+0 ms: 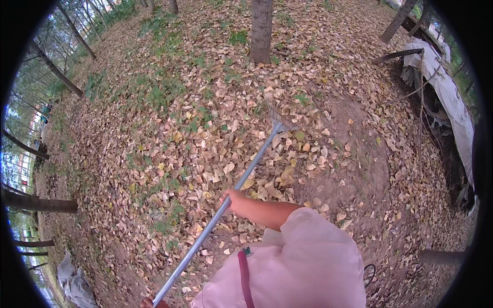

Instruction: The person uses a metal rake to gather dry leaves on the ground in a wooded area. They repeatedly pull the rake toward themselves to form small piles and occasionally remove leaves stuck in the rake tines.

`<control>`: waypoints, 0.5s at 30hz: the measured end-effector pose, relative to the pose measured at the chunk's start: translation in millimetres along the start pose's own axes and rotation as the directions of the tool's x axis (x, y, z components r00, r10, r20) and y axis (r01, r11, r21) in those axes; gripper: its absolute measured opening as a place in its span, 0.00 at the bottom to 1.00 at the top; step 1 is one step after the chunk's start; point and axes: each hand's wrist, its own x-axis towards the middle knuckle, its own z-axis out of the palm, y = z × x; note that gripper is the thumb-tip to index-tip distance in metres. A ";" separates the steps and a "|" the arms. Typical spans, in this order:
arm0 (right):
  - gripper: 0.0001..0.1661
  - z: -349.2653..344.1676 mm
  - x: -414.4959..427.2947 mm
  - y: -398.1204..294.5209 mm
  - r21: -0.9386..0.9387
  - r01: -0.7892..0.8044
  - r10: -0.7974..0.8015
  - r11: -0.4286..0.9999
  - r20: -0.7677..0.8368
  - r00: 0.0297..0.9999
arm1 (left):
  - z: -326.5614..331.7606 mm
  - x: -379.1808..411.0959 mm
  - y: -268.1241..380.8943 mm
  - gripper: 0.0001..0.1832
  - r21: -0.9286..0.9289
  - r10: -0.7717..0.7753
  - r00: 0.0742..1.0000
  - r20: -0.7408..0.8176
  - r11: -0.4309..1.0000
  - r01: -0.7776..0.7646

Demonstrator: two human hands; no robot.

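Observation:
My right hand (234, 200) is closed around the middle of a metal rake handle (193, 248). At the bottom edge, partly cut off, my left hand (155, 303) grips the handle's near end. The shaft slants up and to the right, away from me, to a fan-shaped wire leaf rake head (278, 120), whose tines rest among dry fallen leaves (231, 144). Leaves partly hide the tines. Below, my pink shirt and a dark red strap show.
A tree trunk (261, 30) stands ahead, beyond the rake. Bare soil (350, 154) shows to the right. Farther right, pale sheeting (448, 92) covers a dark pile with sticks. More trunks line the left, and a crumpled pale sheet (75, 283) lies at lower left.

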 end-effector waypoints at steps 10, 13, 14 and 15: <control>0.05 13.9 32.0 -232.9 0.165 0.345 -0.371 0.924 0.174 0.912 | 336.6 27.2 -287.0 0.17 0.617 -0.496 0.477 0.726 0.776 -0.131; 0.06 0.0 29.4 -230.3 0.014 0.333 -0.330 0.943 0.164 0.930 | 333.0 21.9 -334.3 0.18 0.584 -0.446 0.469 0.763 0.786 -0.203; 0.07 -5.5 33.3 -228.6 0.032 0.357 -0.357 0.934 0.168 0.919 | 327.5 18.8 -339.8 0.18 0.614 -0.486 0.474 0.734 0.773 -0.158; 0.07 -14.5 38.7 -225.7 0.056 0.378 -0.382 0.924 0.163 0.910 | 320.1 12.2 -340.1 0.18 0.646 -0.533 0.470 0.703 0.755 -0.110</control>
